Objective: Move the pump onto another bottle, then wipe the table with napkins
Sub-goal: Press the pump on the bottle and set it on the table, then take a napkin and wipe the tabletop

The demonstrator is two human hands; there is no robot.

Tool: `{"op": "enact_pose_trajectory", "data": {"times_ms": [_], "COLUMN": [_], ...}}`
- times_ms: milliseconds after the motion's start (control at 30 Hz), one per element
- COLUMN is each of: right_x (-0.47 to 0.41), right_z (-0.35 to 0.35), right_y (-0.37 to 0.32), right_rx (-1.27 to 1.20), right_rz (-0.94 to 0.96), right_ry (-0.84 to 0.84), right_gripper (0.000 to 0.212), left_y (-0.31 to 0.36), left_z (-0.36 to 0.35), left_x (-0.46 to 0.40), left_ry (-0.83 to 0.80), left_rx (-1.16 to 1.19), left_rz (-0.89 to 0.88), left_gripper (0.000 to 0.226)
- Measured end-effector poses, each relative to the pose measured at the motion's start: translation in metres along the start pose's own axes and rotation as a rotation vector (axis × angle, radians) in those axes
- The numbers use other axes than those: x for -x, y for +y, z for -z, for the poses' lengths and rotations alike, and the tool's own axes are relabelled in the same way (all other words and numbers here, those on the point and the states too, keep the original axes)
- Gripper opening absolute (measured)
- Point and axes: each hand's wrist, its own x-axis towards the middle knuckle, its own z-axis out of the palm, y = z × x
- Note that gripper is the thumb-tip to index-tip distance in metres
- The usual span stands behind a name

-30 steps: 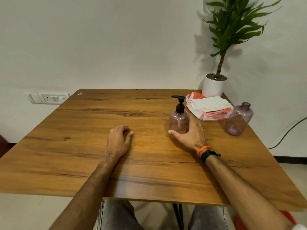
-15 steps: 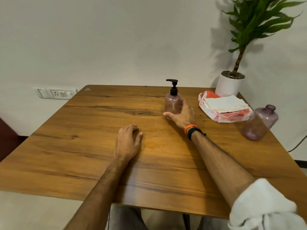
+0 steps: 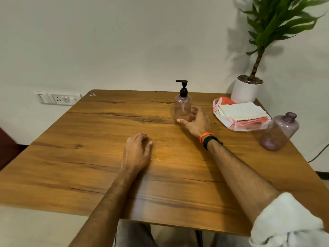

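Fingers of the right hand [image 3: 196, 122] are curling loosely beside the pump bottle [image 3: 182, 108], barely touching, not gripping. Left hand [image 3: 136, 151] is lying relaxed on the tabletop [image 3: 89, 157]. Napkins [image 3: 242, 110] and the second bottle [image 3: 279, 131] are sitting right of both hands.

Red print on the napkin packet [image 3: 216, 109] is illegible.

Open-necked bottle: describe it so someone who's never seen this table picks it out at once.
Find the potted plant at the table's far right corner, then come toward the camera past the bag of napkins. The open-necked bottle stands alone by the right edge. Unlike the pump bottle beside the right hand, it has no pump and is darker purple.
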Motion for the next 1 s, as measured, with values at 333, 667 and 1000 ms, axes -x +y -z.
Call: {"op": "enact_pose_trajectory", "data": {"times_ms": [333, 667, 1000], "right_x": [0.057, 0.062, 0.059], "right_z": [0.060, 0.103, 0.115], "right_y": [0.044, 0.072, 0.078], "right_rx": [0.130, 0.381, 0.475], "right_rz": [0.122, 0.222, 0.248], "right_ry": [0.062, 0.065, -0.040], "right_gripper": [0.023, 0.039, 0.038], "left_y": [0.012, 0.132, 0.217], "left_z": [0.010, -0.015, -0.098], "left_x": [0.002, -0.029, -0.109], "left_ry": [-0.017, 0.005, -0.158], "left_rx": [0.003, 0.190, 0.203], "left_rz": [0.027, -0.094, 0.051], "left_gripper": [0.034, 0.029, 0.030]}}
